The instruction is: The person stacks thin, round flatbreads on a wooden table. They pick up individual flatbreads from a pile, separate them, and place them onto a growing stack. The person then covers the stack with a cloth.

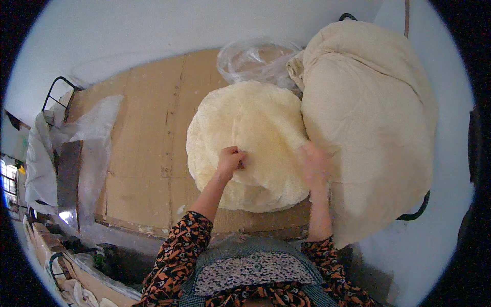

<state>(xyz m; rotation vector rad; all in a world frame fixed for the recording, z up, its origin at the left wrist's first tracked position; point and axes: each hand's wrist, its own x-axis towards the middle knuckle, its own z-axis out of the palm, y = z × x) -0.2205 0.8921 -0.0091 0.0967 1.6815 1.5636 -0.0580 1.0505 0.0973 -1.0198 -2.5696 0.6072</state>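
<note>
A large round mound of pale yellow, fluffy wadding (253, 115) lies on flattened cardboard (145, 146) in front of me. My left hand (231, 162) has its fingers curled at the mound's near middle; whether it pinches the wadding is hidden. My right hand (316, 165) is blurred by motion over the mound's right edge, beside a big bulging cream cloth bundle (368, 126), and its fingers cannot be made out. The mound touches the bundle's left side.
Crumpled clear plastic (257, 63) lies behind the mound. Metal bed-frame ends (57, 90) stand at the left, with plastic sheeting (96, 130) and a dark flat panel (69, 180) near them. A white wall (153, 27) runs along the back. Cluttered items are at lower left.
</note>
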